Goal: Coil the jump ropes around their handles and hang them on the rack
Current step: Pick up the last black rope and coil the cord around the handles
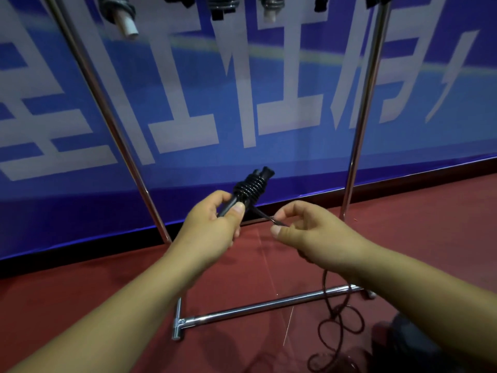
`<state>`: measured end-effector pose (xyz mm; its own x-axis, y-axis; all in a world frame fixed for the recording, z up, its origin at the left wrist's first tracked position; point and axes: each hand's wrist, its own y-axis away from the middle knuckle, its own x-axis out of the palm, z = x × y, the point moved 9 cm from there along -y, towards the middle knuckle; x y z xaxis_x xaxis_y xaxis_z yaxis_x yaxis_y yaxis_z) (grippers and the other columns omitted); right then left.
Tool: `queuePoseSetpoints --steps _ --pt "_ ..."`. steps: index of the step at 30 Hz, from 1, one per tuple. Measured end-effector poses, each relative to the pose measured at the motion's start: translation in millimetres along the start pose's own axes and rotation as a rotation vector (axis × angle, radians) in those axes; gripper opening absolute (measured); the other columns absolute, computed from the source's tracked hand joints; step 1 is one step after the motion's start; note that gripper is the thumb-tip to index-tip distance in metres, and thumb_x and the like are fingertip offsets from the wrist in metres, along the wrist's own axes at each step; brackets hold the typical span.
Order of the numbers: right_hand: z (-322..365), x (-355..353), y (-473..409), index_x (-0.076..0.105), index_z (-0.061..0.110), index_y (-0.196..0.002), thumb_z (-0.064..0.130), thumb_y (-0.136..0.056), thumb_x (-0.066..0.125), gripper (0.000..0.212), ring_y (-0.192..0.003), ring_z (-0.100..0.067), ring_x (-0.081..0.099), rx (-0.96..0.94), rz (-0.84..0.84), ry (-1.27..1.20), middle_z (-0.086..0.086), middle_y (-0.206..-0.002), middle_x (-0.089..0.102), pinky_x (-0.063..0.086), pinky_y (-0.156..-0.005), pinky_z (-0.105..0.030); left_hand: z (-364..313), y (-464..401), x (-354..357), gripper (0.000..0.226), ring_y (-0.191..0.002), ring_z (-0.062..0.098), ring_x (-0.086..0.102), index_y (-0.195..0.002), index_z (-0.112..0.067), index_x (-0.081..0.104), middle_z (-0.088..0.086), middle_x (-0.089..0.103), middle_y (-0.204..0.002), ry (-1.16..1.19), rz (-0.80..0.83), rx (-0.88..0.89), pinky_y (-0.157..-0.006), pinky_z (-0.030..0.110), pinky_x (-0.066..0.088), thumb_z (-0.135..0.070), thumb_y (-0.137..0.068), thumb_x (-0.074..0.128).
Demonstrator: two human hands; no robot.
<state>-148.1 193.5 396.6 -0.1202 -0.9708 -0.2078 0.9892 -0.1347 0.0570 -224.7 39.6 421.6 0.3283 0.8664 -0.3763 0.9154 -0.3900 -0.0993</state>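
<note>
From the head view we see our left hand (pixel 215 222) gripping the black handles (pixel 248 191), half wound with cord, before the rack (pixel 360 122), while our right hand (pixel 309 232) pinches the taut rope (pixel 269 217), whose slack lies looped on the floor (pixel 430 216).

a blue banner (pixel 242 90) with white lettering stands on red floor (pixel 416 238).

Even indoor light, soft shadows on the floor (pixel 134 286) — edges bowed, top slightly blurred.
</note>
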Motion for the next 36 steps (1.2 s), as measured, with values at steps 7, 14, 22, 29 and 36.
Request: queuePoseSetpoints --steps 7,14,22,29,36 --pt "2 -21 18 0.066 0.023 -0.073 0.034 -0.088 0.072 0.019 -0.056 -0.010 0.060 -0.145 -0.200 0.462 0.003 -0.064 0.065 0.048 -0.057 -0.027 5 4 11 0.013 -0.044 0.011 0.043 -0.092 -0.020 0.064 -0.005 0.051 -0.051 -0.044 0.051 -0.030 -0.054 0.027 0.035 -0.026 -0.099 0.056" --pt "-39 -16 24 0.064 0.008 -0.084 0.029 -0.102 0.053 0.030 -0.052 -0.012 0.041 0.206 -0.062 0.025 0.002 -0.058 0.052 0.037 -0.054 -0.026 4 3 24 0.016 -0.049 0.015 0.039 -0.089 -0.018 0.065 -0.002 0.049 -0.055 -0.055 0.065 0.000 -0.055 0.030 0.033 -0.032 -0.095 0.061" --pt "-44 -22 23 0.071 0.011 -0.078 0.039 -0.100 0.054 0.039 -0.055 -0.011 0.042 0.273 -0.118 -0.074 0.002 -0.059 0.047 0.040 -0.057 -0.022 13 -2 24 0.013 -0.046 0.014 0.045 -0.095 -0.015 0.063 0.003 0.055 -0.057 0.171 0.029 -0.078 -0.045 0.020 0.040 -0.025 -0.100 0.057" --pt "-48 -5 32 0.056 0.012 -0.086 0.028 -0.103 0.050 0.025 -0.048 -0.010 0.031 0.323 -0.047 -0.206 0.003 -0.058 0.043 0.026 -0.041 -0.021 25 -3 14 0.019 -0.047 0.015 0.046 -0.097 -0.010 0.064 0.005 0.056 -0.060 0.241 -0.014 -0.157 -0.046 0.021 0.040 -0.028 -0.100 0.057" --pt "-11 -1 27 0.068 0.014 -0.079 0.043 -0.098 0.052 0.038 -0.049 -0.008 0.043 0.068 -0.052 0.257 0.004 -0.059 0.051 0.035 -0.049 -0.023 25 -9 -10 0.013 -0.047 0.011 0.050 -0.091 -0.024 0.063 -0.006 0.059 -0.056 -0.133 -0.082 -0.028 -0.048 0.023 0.039 -0.034 -0.097 0.059"
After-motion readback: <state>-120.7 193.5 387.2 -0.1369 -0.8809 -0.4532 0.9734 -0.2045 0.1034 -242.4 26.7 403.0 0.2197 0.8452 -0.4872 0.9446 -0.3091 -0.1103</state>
